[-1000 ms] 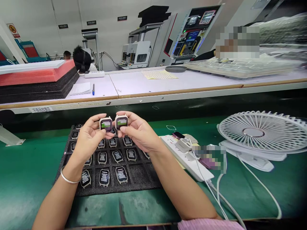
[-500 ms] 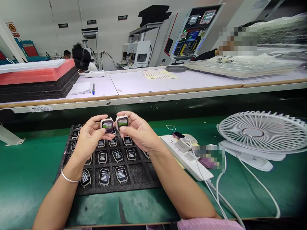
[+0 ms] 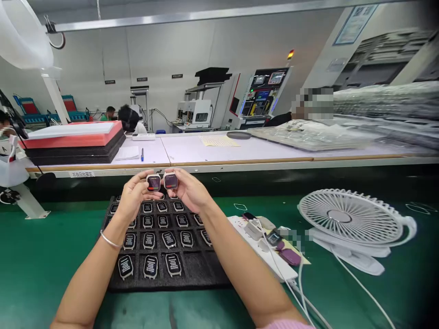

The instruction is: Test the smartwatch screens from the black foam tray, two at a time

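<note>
My left hand (image 3: 134, 192) is closed round a strapless smartwatch (image 3: 154, 183), its lit screen facing me with a red mark low on it. Beside it, a second smartwatch (image 3: 170, 180) with a similar dark screen is gripped by my right hand (image 3: 190, 188). The two watches are held side by side, a small gap between them. Below both hands lies a black foam tray (image 3: 202, 269) with rows of compartments. Several more watch bodies, such as one watch (image 3: 151, 266) in the front row, sit there with white text on their screens. My forearms cover parts of the tray.
A white power strip (image 3: 262, 249) with plugs and cables lies right of the tray, near a white fan (image 3: 350, 224). Beyond, a raised shelf (image 3: 192, 153) carries foam sheets (image 3: 78, 146), a pen (image 3: 142, 154) and plastic-wrapped trays (image 3: 315, 135). Other people are at the back.
The view has tilted up, so more wall shows. Both watches stay in my hands; their screens have gone from green bands to dark with red marks.
</note>
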Available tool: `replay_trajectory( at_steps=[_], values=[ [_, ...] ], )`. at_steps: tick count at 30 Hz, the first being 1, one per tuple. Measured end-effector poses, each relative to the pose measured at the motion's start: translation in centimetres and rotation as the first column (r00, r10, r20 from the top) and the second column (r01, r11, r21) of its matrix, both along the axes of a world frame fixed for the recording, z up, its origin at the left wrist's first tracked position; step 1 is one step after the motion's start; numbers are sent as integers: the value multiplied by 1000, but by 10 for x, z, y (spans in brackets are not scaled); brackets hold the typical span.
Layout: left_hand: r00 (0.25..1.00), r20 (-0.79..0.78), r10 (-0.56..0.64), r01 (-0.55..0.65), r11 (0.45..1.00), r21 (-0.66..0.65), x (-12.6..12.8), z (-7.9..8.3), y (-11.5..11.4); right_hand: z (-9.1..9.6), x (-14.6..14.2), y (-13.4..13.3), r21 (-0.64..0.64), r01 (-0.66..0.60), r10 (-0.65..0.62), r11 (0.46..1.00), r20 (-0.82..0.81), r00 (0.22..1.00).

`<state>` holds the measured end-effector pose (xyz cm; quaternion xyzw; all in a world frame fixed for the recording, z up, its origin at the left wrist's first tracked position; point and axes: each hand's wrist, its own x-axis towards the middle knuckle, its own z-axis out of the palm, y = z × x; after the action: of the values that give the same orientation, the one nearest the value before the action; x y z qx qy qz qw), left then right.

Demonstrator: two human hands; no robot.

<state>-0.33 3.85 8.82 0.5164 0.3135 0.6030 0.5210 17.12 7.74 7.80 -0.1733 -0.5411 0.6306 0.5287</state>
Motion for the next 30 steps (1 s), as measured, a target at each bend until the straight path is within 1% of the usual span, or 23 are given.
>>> replay_trajectory(
  at_steps=[4, 7, 9, 12, 16, 18, 23, 30],
  values=[
    [1000, 7, -1, 0, 990, 140, -2, 38, 12, 43, -3, 17, 123, -21, 25, 992, -31, 999],
    [1000, -8, 30, -27, 969, 247, -1, 63, 17, 73, -2, 18, 211, -31, 39, 977, -33, 999],
    [997, -30, 65, -52, 948, 314, 1, 75, 16, 88, 0, 14, 255, -39, 45, 966, -17, 999],
    [992, -52, 111, -81, 911, 405, 5, 85, 11, 103, 4, 5, 323, -42, 37, 945, 22, 999],
    [980, -48, 192, -143, 857, 495, 12, 94, 0, 112, 10, -7, 405, -39, 8, 914, 78, 997],
    [975, -55, 214, -156, 842, 517, 15, 97, -5, 115, 12, -11, 424, -38, 1, 905, 87, 996],
    [978, -60, 201, -142, 845, 516, 17, 100, -12, 119, 16, -19, 441, -44, -3, 897, 104, 995],
    [980, -71, 185, -126, 858, 498, 16, 100, -15, 118, 22, -21, 460, -87, 34, 884, 122, 992]
  ],
)
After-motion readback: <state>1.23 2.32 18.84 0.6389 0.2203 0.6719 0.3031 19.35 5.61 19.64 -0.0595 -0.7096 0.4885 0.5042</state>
